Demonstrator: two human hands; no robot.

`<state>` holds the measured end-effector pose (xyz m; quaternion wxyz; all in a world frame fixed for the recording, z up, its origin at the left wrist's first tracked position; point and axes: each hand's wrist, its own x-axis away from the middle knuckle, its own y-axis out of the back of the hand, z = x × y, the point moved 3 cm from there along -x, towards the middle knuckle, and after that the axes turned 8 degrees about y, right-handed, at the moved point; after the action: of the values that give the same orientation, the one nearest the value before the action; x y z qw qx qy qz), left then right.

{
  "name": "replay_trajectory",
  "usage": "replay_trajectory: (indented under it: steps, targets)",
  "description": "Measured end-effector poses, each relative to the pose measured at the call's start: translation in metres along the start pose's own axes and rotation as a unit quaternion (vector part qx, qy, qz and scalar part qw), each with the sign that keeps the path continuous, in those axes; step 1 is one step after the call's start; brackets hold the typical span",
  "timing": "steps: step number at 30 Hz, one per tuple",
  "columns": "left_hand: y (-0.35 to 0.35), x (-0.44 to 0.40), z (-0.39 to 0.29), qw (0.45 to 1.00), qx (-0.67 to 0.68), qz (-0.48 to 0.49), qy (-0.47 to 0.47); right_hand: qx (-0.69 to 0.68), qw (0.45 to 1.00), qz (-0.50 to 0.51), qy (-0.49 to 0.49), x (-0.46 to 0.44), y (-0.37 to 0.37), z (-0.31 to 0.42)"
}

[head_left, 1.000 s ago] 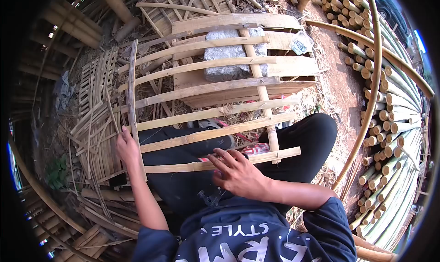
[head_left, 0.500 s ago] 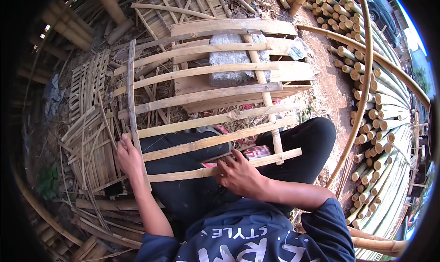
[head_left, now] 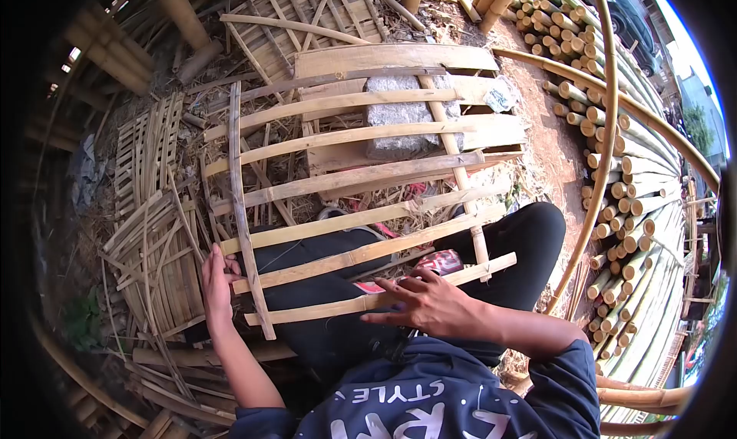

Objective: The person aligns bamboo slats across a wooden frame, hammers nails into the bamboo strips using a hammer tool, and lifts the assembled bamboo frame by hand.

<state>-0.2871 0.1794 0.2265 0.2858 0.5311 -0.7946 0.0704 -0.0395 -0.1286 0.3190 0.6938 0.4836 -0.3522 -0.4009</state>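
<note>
A lattice of pale bamboo slats [head_left: 338,263] lies across my lap, joined by a darker cross strip [head_left: 240,201] on the left and a cross strip [head_left: 453,159] on the right. My left hand [head_left: 219,283] is upright at the lattice's left side, its fingers extended against the slat ends by the dark strip. Above the lowest slat, near its middle, my right hand [head_left: 418,304] has its fingers spread and grips nothing. Under the lattice's upper part rests a grey stone block [head_left: 399,115] on wooden boards [head_left: 503,132].
Cut bamboo poles [head_left: 637,201] are stacked along the right. A long curved pole [head_left: 609,132] crosses before them. Thin strips and woven pieces [head_left: 150,239] lie on the left, with another lattice [head_left: 322,16] at the top. Straw covers the ground around the boards.
The lattice has shifted slightly right and down. My left hand's fingers have straightened beside its left end. My right hand has lifted off the lowest slat, moved right and opened.
</note>
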Motion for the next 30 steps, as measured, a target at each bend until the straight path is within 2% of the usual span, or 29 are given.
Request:
replay_trajectory:
  steps: [2,5,6,14,17,23,30]
  targets:
    - [0.002,0.0,0.0,1.0,0.017,0.022,0.001,0.011,0.999,-0.029,-0.007,-0.001,0.001,-0.001]
    - [0.001,0.002,-0.004,0.999,0.01,0.028,0.012,0.047,0.999,-0.002,-0.012,-0.002,-0.009,-0.001]
    - [0.002,0.0,-0.001,0.999,0.019,0.036,0.002,0.085,0.996,-0.042,0.001,-0.004,-0.011,-0.003]
    - [0.003,0.007,-0.001,0.999,0.015,0.031,-0.031,0.079,0.989,-0.127,-0.003,-0.008,-0.013,-0.006]
    - [0.001,0.008,0.0,0.998,0.024,0.045,-0.044,0.078,0.992,-0.096,-0.003,-0.005,-0.014,-0.006]
    - [-0.001,0.015,0.001,0.995,0.055,0.064,-0.058,0.102,0.985,-0.14,0.008,-0.001,-0.024,-0.006]
    - [0.001,0.016,-0.003,0.988,0.101,0.062,-0.102,0.113,0.985,-0.132,-0.014,-0.001,-0.028,-0.003]
